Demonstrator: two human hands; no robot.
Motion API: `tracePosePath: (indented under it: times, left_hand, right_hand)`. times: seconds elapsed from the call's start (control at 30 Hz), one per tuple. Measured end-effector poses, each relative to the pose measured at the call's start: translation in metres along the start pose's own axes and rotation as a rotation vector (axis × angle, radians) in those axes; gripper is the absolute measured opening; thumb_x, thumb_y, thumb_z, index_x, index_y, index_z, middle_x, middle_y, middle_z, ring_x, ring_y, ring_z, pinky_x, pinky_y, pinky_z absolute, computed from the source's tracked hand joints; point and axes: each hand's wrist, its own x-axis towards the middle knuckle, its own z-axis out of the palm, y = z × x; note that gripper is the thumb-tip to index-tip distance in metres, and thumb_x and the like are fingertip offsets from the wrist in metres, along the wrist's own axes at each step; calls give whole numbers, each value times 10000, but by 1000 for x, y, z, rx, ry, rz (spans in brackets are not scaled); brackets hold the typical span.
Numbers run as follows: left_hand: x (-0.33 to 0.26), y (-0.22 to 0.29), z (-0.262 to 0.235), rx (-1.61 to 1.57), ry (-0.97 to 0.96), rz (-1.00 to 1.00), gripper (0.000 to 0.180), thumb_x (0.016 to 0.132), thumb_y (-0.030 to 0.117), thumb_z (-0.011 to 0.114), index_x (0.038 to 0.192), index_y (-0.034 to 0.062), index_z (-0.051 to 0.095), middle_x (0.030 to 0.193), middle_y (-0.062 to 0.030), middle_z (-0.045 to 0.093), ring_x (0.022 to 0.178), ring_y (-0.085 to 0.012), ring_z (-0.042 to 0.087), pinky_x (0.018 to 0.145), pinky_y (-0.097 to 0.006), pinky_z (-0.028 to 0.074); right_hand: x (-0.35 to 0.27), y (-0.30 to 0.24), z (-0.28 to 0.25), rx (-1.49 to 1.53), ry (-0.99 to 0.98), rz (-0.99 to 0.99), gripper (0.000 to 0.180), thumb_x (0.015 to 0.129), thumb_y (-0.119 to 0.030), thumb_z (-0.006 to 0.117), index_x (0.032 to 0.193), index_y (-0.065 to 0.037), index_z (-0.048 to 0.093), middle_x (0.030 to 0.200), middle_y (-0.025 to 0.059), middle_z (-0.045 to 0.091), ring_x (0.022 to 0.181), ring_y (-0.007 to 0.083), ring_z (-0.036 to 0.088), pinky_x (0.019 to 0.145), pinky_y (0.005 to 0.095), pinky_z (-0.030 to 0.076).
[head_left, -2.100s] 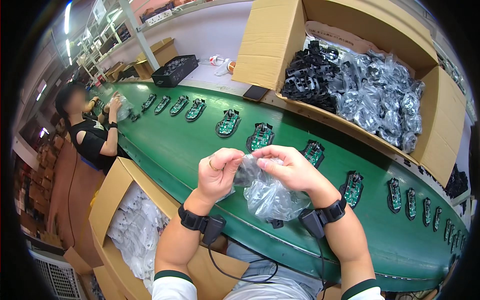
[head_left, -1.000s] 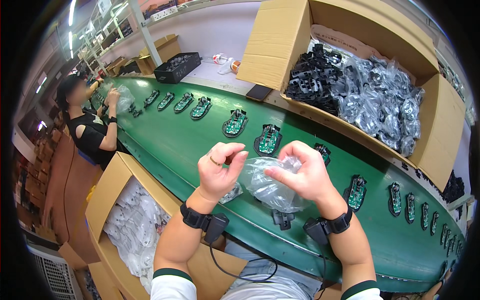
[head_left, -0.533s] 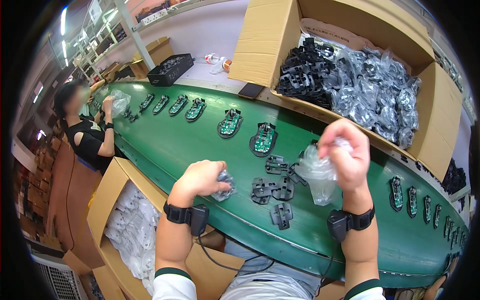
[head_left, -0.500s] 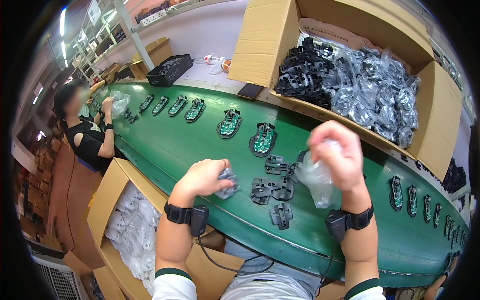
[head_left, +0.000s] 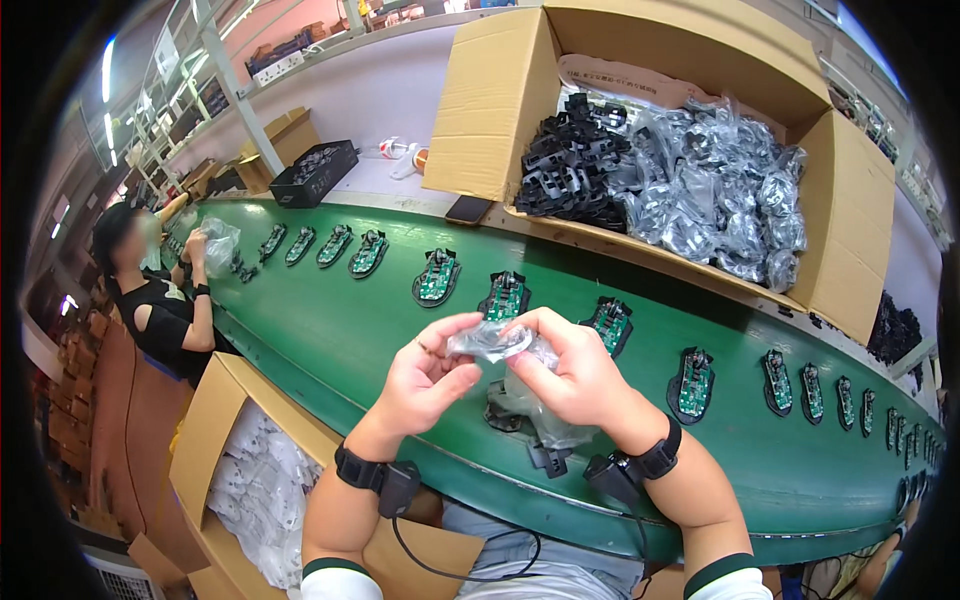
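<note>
Above the green conveyor belt (head_left: 370,310), my two hands meet at a crinkled clear plastic bag (head_left: 485,342). My left hand (head_left: 415,388) is closed on its left side, and my right hand (head_left: 578,378) pinches its right side between thumb and fingers. More clear plastic (head_left: 552,425) hangs below my right hand; whether it is a second bag I cannot tell, nor what is inside. Beneath lie black plastic parts, one (head_left: 549,460) partly showing, the others mostly covered. Just beyond my hands sits a mouse-shaped black base with a green circuit board (head_left: 505,296).
Similar bases with boards (head_left: 692,385) form a row along the belt. An open carton (head_left: 850,225) at the far side holds black parts and bagged parts. Another carton (head_left: 205,425) with white bagged pieces stands at my left. A person (head_left: 165,310) works further left.
My hands have come together at the plastic, the right one moving left and down. The black parts on the belt are now mostly hidden behind hands and plastic. The view has shifted slightly.
</note>
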Motion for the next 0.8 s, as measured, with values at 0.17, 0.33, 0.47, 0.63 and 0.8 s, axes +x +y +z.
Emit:
tracePosePath:
  times: [0.17,0.33,0.47,0.63,0.8]
  left_hand:
    - [5,-9,-3,615,89,224,353,851,-60,673,1193,27,690,1010,-104,685,808,-138,667,650,-256,533]
    - [3,-3,-3,400,76,232,392,880,-40,678,1263,14,616,1087,-80,682,834,-131,670,732,-251,550]
    - [2,-13,2,194,71,33,472,913,26,704,1346,15,516,1170,-52,641,987,-135,653,855,-270,532]
    - [4,-11,2,424,176,19,193,874,-70,706,1056,-15,671,1103,-47,661,896,-99,618,830,-271,517]
    - [1,-8,-7,357,174,196,90,948,-29,655,1033,-4,642,1052,-76,652,960,-129,617,866,-276,505]
  right_hand:
    - [1,26,3,231,46,-30,203,933,-140,689,1083,-4,673,1146,118,688,1045,176,640,921,321,497]
    - [1,25,5,684,-15,150,131,964,-64,647,1087,-21,633,1244,91,647,1111,135,595,959,307,478]
    - [-3,17,19,713,-9,53,155,993,-92,628,1128,-32,579,1203,61,634,1083,97,569,907,274,476]
    - [-4,30,21,696,135,203,251,1061,-248,560,1163,-19,568,1197,70,643,1089,117,596,946,294,495]
    - [2,23,14,990,139,343,226,1061,-231,555,1165,-34,589,1072,34,656,962,107,625,866,299,533]
